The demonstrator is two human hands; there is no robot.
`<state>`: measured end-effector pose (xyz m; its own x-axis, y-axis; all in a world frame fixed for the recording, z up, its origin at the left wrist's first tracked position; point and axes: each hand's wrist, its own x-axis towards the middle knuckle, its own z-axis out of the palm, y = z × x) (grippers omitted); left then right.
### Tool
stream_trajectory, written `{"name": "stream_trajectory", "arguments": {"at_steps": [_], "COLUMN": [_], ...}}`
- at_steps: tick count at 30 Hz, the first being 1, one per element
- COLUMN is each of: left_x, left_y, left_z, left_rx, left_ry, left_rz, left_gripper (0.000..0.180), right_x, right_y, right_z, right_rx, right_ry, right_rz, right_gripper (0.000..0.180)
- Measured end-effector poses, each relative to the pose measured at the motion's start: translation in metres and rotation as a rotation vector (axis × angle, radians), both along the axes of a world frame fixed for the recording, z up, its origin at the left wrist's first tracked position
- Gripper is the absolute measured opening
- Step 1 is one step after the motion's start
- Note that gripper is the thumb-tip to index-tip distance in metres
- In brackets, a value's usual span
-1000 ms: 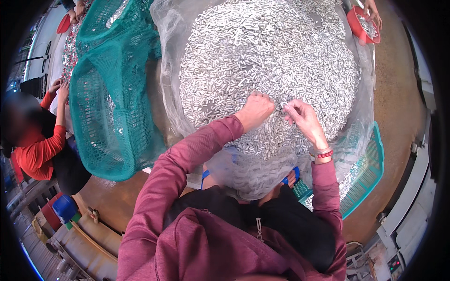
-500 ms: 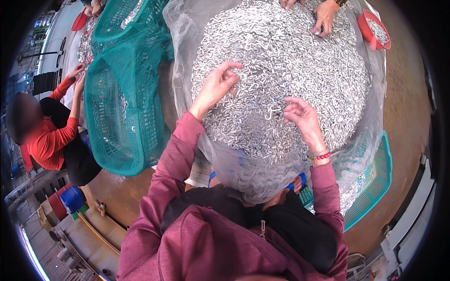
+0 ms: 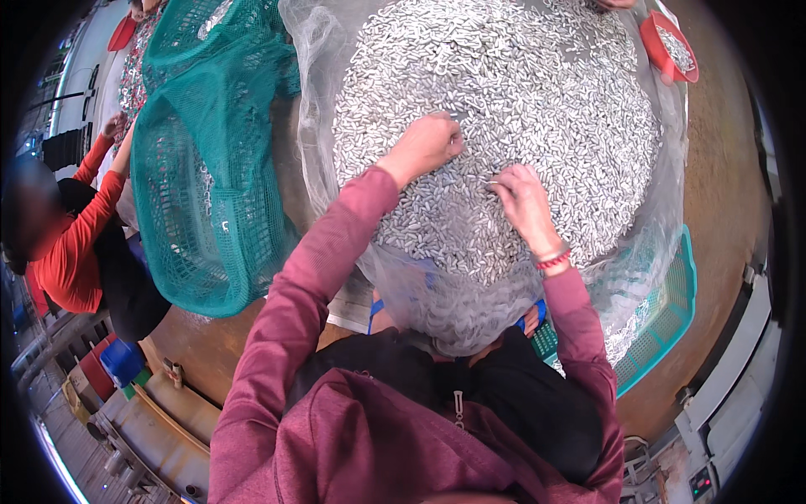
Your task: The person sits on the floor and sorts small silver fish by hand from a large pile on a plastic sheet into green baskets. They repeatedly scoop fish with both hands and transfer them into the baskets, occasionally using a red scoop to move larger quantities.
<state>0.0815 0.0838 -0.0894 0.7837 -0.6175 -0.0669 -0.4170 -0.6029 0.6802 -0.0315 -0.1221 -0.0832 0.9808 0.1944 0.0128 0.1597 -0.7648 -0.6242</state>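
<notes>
Left hand (image 3: 428,144) curled, pinching in the big pile of small silver fish (image 3: 504,109) on clear netting (image 3: 470,311). Right hand (image 3: 522,202) just beside, fingers bent, pinching fish too. Could push fish off the near edge by raking too hard.

Both forearms come up from the lower edge, clad in dark pink long sleeves, and reach forward and away from the body. The left arm stretches farther, nearly straight, its sleeve ending at the wrist. The left hand (image 3: 426,144) is turned palm down with the fingers curled under into a loose fist, knuckles showing on top. The right arm is bent more at the elbow, and a red and white band circles its wrist. The right hand (image 3: 522,200) also faces palm down, its fingers bunched and pointing toward the left hand, the two hands near each other but apart.
</notes>
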Motion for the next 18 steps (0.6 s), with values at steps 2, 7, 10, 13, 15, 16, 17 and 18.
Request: {"name": "stream_trajectory", "arguments": {"at_steps": [2, 7, 10, 13, 15, 16, 17, 18], "left_x": [-0.001, -0.011, -0.025, -0.034, -0.035, -0.034, -0.033, -0.034], "left_y": [0.012, 0.026, 0.025, 0.020, 0.014, 0.011, 0.007, -0.001], "left_z": [0.019, 0.049, 0.049, 0.039, 0.030, 0.025, 0.020, 0.014], "left_rx": [-0.226, -0.678, -0.821, -0.910, -0.882, -0.878, -0.826, -0.706], "left_ry": [0.091, 0.883, 1.019, 1.249, 1.312, 1.345, 1.374, 1.296], "left_rz": [0.024, 0.159, 0.137, 0.174, 0.178, 0.161, 0.191, 0.271], "left_gripper": [0.017, 0.025, 0.028, 0.027, 0.027, 0.026, 0.025, 0.022], "right_x": [-0.001, 0.003, 0.002, 0.000, 0.000, 0.000, 0.000, 0.000], "right_y": [-0.006, -0.015, -0.021, -0.030, -0.035, -0.035, -0.034, -0.031], "right_z": [0.012, 0.025, 0.023, 0.023, 0.024, 0.024, 0.023, 0.021], "right_rx": [0.268, 0.591, 0.897, 1.063, 1.157, 1.114, 0.916, 0.676], "right_ry": [0.171, 0.530, 0.622, 0.720, 0.806, 0.770, 0.648, 0.531], "right_rz": [-0.160, -0.308, -0.325, -0.324, -0.421, -0.483, -0.359, -0.297], "right_gripper": [0.019, 0.038, 0.045, 0.045, 0.043, 0.038, 0.037, 0.035]}}
